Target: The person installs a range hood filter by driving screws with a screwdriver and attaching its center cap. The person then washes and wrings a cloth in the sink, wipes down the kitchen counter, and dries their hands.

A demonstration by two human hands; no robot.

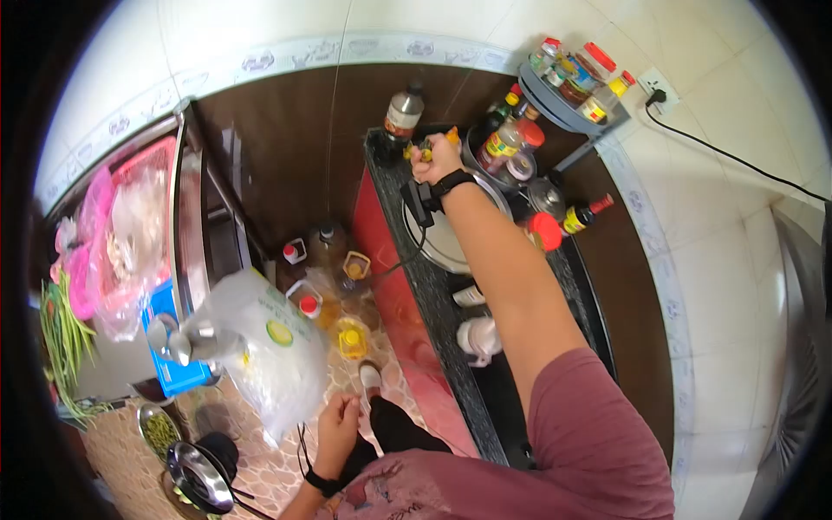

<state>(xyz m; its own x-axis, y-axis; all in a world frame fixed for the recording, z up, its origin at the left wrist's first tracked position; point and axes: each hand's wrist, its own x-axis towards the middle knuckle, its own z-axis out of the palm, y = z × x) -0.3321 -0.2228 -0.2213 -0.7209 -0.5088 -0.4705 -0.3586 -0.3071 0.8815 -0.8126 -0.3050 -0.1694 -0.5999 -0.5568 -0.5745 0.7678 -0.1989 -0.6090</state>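
My right hand [440, 163] reaches to the far end of the dark stone counter [407, 299], its fingers closed on a small yellow packet [421, 154]. Most of the packet is covered by the fingers. Just beyond stands a dark-capped bottle [403, 114] with a label. Under my right wrist lies a round, pale, metal-rimmed lid or tray [433, 247]. My left hand [339, 423] hangs low in front of my body with curled fingers, and nothing shows in them. It is close to a full white plastic bag [277, 347].
Sauce bottles and jars [503, 143] crowd the counter's right side, below a corner shelf [555, 104] of condiments. Oil bottles [351, 338] stand on the floor. At left are a pink basket [160, 173], spring onions [65, 338] and a metal pan [199, 477]. A black cord [737, 156] runs along the wall.
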